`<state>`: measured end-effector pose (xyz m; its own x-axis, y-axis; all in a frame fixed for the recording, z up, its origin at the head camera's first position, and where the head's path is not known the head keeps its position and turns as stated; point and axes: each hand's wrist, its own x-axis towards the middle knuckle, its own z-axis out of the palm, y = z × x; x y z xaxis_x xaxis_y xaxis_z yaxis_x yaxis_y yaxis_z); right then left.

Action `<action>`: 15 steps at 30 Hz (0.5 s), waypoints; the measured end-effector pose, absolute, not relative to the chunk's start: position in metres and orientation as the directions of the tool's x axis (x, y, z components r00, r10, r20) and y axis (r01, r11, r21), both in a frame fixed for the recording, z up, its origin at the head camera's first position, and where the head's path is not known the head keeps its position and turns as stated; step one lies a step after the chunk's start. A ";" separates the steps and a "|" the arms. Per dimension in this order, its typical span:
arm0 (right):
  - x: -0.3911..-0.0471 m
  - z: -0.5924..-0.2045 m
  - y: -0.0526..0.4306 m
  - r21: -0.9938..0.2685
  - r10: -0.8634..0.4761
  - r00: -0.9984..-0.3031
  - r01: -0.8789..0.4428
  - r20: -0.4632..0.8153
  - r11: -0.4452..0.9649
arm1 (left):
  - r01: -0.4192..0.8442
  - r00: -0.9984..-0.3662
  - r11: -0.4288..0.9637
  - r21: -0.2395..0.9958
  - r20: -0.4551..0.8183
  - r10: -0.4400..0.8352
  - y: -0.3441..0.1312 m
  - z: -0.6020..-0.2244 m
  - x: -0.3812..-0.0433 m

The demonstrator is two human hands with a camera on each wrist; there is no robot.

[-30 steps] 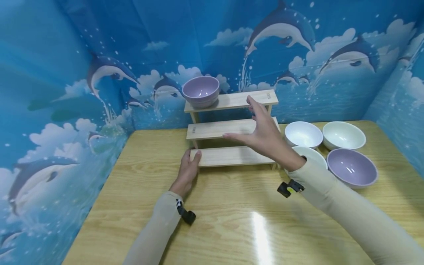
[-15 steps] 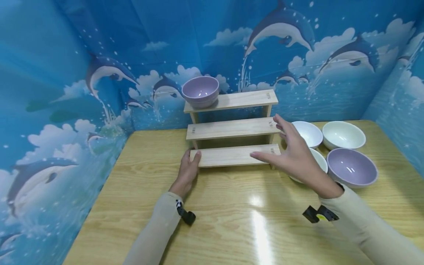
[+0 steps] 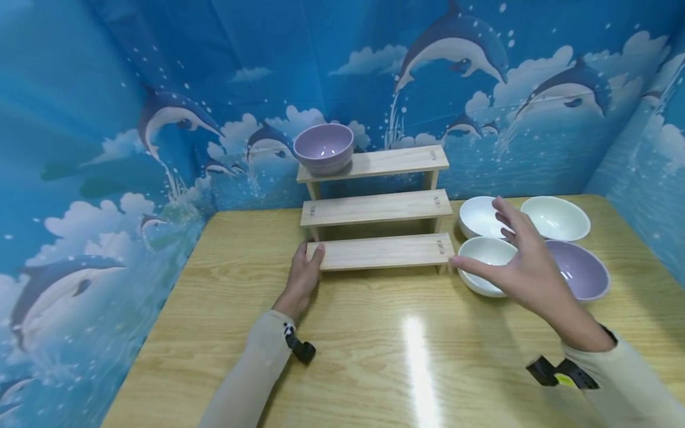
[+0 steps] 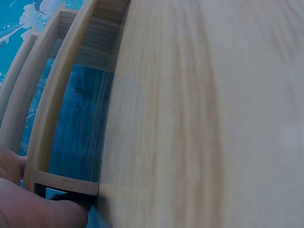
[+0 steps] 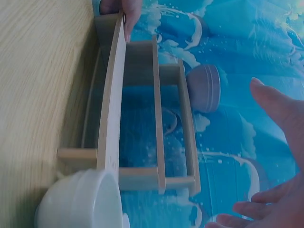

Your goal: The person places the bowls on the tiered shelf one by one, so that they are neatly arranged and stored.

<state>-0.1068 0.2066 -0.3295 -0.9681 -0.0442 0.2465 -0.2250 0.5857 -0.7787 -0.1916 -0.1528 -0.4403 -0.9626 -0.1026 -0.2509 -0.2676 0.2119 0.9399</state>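
A three-step wooden display rack [image 3: 374,252] stands against the backdrop. My left hand [image 3: 301,276] grips the left end of its lowest board, thumb on top; the right wrist view shows the same hold. A purple bowl [image 3: 323,148] sits at the left of the top step. With thumb and fingers spread wide, my right hand [image 3: 530,276] hangs over the bowls at the right, holding nothing. Nearest to it are a white bowl [image 3: 486,252] by the rack's lowest step and a second purple bowl [image 3: 584,270], partly hidden behind the hand.
Behind those stand another white bowl [image 3: 478,217] and a pale green bowl [image 3: 553,217], all close together on the wood-grain table [image 3: 353,345]. A blue dolphin-print cloth [image 3: 348,77] walls the back and sides.
My right hand has moved right and toward me, from in front of the rack to over the bowls, staying spread. The left hand, the rack and the bowls keep their places.
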 end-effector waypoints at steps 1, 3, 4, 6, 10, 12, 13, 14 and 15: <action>-0.105 -0.330 0.210 -0.779 -0.039 -0.968 -0.223 0.248 0.586 | -0.269 -0.962 0.213 0.939 -0.252 -0.103 -0.153 -0.440 -0.192; -0.103 -0.332 0.215 -0.772 -0.027 -0.966 -0.224 0.259 0.594 | -0.270 -0.962 0.214 0.939 -0.252 -0.108 -0.153 -0.440 -0.191; -0.102 -0.333 0.218 -0.772 -0.021 -0.965 -0.222 0.261 0.596 | -0.271 -0.961 0.215 0.938 -0.252 -0.112 -0.153 -0.440 -0.191; -0.100 -0.335 0.223 -0.778 -0.008 -0.966 -0.214 0.260 0.590 | -0.272 -0.961 0.219 0.937 -0.252 -0.115 -0.153 -0.440 -0.190; -0.095 -0.340 0.235 -0.787 0.022 -0.970 -0.185 0.244 0.589 | -0.266 -0.963 0.221 0.938 -0.248 -0.104 -0.153 -0.441 -0.190; -0.092 -0.342 0.242 -0.781 0.049 -0.973 -0.149 0.224 0.607 | -0.261 -0.965 0.220 0.940 -0.245 -0.098 -0.154 -0.441 -0.190; -0.091 -0.343 0.245 -0.771 0.063 -0.974 -0.131 0.217 0.623 | -0.259 -0.965 0.218 0.941 -0.244 -0.095 -0.153 -0.441 -0.190; -0.090 -0.344 0.248 -0.758 0.076 -0.975 -0.113 0.210 0.642 | -0.258 -0.966 0.216 0.942 -0.243 -0.094 -0.153 -0.441 -0.190; -0.090 -0.345 0.251 -0.749 0.087 -0.976 -0.095 0.200 0.656 | -0.254 -0.967 0.216 0.943 -0.240 -0.091 -0.153 -0.441 -0.190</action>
<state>-0.0898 0.2513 -0.3454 -0.9759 0.0872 0.2003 -0.0950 0.6561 -0.7487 -0.1903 -0.1534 -0.4412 -0.9665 -0.0910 -0.2399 -0.2543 0.2157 0.9428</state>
